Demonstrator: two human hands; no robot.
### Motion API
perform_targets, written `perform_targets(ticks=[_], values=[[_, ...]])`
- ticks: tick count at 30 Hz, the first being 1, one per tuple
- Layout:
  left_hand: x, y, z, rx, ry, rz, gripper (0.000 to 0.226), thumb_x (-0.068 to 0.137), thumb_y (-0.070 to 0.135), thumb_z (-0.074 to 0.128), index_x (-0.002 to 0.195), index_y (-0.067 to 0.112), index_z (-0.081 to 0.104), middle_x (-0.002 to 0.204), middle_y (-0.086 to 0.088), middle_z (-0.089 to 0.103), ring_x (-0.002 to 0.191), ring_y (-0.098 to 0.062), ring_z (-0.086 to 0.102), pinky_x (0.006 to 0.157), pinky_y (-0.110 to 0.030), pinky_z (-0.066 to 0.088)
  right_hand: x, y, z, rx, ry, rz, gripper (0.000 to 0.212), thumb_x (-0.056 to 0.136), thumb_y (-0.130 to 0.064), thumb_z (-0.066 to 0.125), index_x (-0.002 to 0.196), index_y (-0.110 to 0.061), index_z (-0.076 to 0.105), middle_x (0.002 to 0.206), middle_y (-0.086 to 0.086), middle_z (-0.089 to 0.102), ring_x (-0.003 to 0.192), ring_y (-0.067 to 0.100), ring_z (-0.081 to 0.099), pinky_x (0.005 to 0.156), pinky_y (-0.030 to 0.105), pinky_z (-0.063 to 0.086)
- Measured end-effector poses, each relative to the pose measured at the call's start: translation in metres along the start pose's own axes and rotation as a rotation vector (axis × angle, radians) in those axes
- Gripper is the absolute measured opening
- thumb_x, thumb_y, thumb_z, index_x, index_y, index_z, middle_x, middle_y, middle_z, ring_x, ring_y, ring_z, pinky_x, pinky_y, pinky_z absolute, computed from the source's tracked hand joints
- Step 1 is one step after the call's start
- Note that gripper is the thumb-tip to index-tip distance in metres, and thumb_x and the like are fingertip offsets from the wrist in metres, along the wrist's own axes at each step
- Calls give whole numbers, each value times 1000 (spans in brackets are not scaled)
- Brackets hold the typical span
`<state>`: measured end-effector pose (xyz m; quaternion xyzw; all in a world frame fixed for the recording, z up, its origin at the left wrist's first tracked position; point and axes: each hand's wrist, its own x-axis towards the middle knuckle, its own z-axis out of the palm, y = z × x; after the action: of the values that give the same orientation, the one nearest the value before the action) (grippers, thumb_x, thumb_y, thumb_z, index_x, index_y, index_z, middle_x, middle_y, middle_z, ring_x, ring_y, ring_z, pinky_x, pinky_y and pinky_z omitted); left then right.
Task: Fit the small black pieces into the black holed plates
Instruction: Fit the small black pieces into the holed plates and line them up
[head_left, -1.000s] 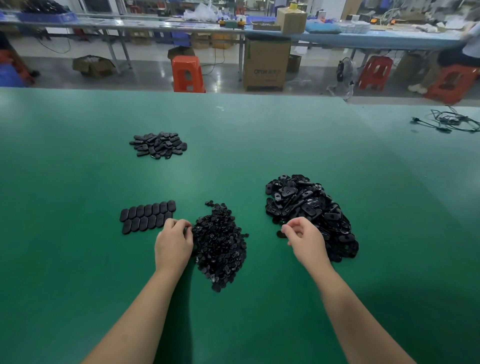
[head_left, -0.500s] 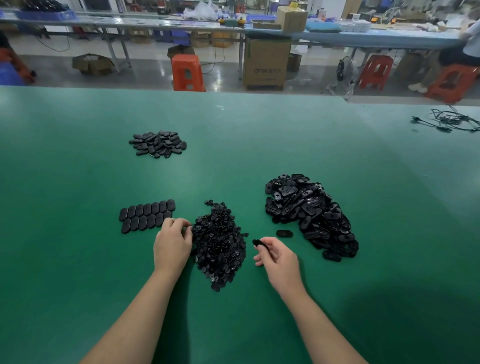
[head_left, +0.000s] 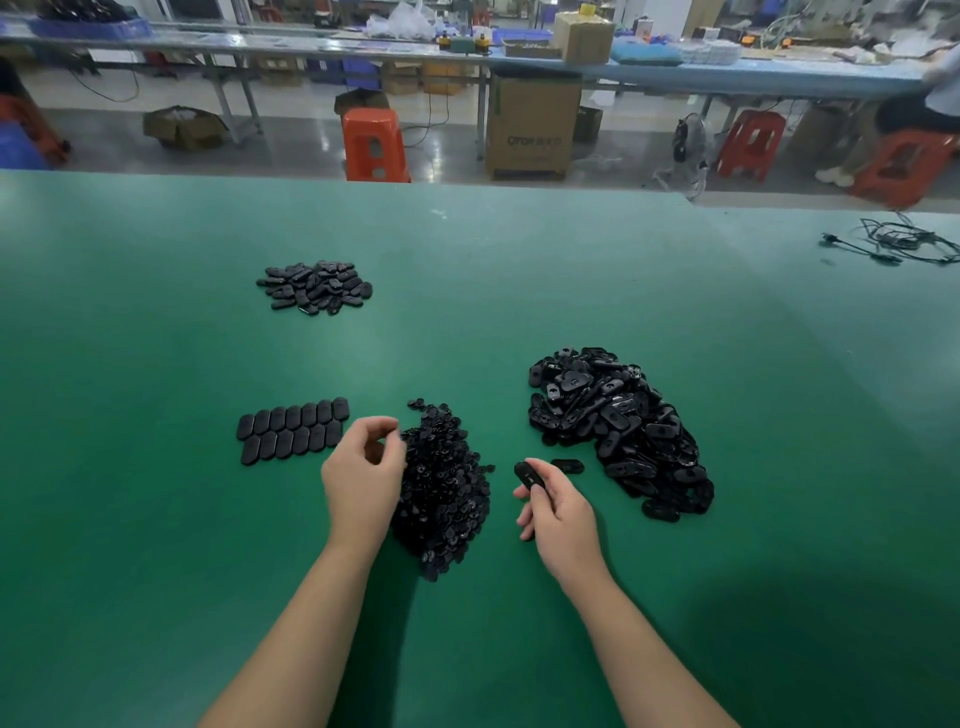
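Note:
A heap of small black pieces (head_left: 447, 478) lies in front of me on the green table. To its right is a bigger heap of black holed plates (head_left: 618, 426), with one loose plate (head_left: 567, 465) beside it. My right hand (head_left: 558, 514) grips one black plate (head_left: 527, 475) between thumb and fingers, left of that heap. My left hand (head_left: 363, 478) is raised at the left edge of the small-piece heap with its fingertips pinched together; whether a piece is between them is hard to see.
Two neat rows of black oval plates (head_left: 291, 430) lie left of my left hand. Another small pile of plates (head_left: 314, 287) sits further back left. Black cables (head_left: 898, 244) lie at the far right. Beyond the table edge stand stools and boxes.
My right hand took a plate from the big heap and drew it back toward me. My left hand lifted from the small-piece heap, its fingers now pinched.

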<state>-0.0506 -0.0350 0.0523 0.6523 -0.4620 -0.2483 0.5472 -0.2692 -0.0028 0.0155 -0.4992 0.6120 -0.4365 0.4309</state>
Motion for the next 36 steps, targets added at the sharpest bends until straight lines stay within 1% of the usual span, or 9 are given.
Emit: perform_targets(ticks=[5,8,12,16,19,22,27,30,36], values=[[-12,26,29,-324,-215,-209,10,91,6,68,93,15,70,60,-2,66,52,-13,57,52,-24,50,0,-1,0,29,10,-6,35,106,-7,45,122,-37,56,94,-9,72,62,7,61,58,24,55],[-22,27,43,-406,-322,-325,22,90,-1,68,106,12,64,72,-8,72,50,-13,56,50,-25,50,0,-2,0,31,31,-4,24,105,-6,47,111,-25,60,95,-5,73,59,9,61,56,26,55],[-33,21,53,-455,-394,-439,12,90,-2,69,102,1,68,84,-13,76,51,-11,59,48,-24,50,-1,-3,0,36,42,-8,14,104,-7,48,103,-19,56,100,-14,75,58,16,65,54,29,55],[-37,19,58,-461,-410,-464,7,88,-1,72,94,2,72,78,-12,73,51,-13,58,49,-26,50,-1,-3,0,61,42,-12,6,104,-14,52,101,-18,55,98,-10,76,62,20,69,57,33,56],[-38,19,59,-423,-417,-465,6,88,1,73,90,6,74,66,-5,65,51,-12,55,48,-25,47,-1,-1,-2,8,41,-36,10,102,-24,59,94,-19,59,74,-1,71,55,17,63,58,36,55],[-39,18,60,-402,-456,-468,6,88,2,73,90,7,74,59,-2,60,47,-13,51,45,-25,45,-1,1,-2,11,49,-48,9,100,-19,63,91,-20,61,62,-5,61,52,10,55,50,29,49],[-46,19,65,-346,-499,-444,11,90,1,70,91,9,77,59,-2,62,47,-13,51,47,-24,44,0,-1,-1,99,54,-21,25,98,-7,63,110,-29,61,74,0,69,56,14,63,54,29,54],[-50,21,69,-337,-492,-440,9,89,-2,69,94,5,73,62,-3,61,46,-13,50,46,-23,44,-1,-2,0,144,34,-14,37,98,-5,63,121,-34,60,84,0,74,71,15,73,63,27,58],[-55,25,75,-284,-443,-447,1,89,0,71,89,1,70,66,-7,64,45,-12,51,46,-23,45,-1,-1,-2,116,50,-11,22,99,-3,59,104,-25,58,84,-3,77,70,19,75,58,33,59]])
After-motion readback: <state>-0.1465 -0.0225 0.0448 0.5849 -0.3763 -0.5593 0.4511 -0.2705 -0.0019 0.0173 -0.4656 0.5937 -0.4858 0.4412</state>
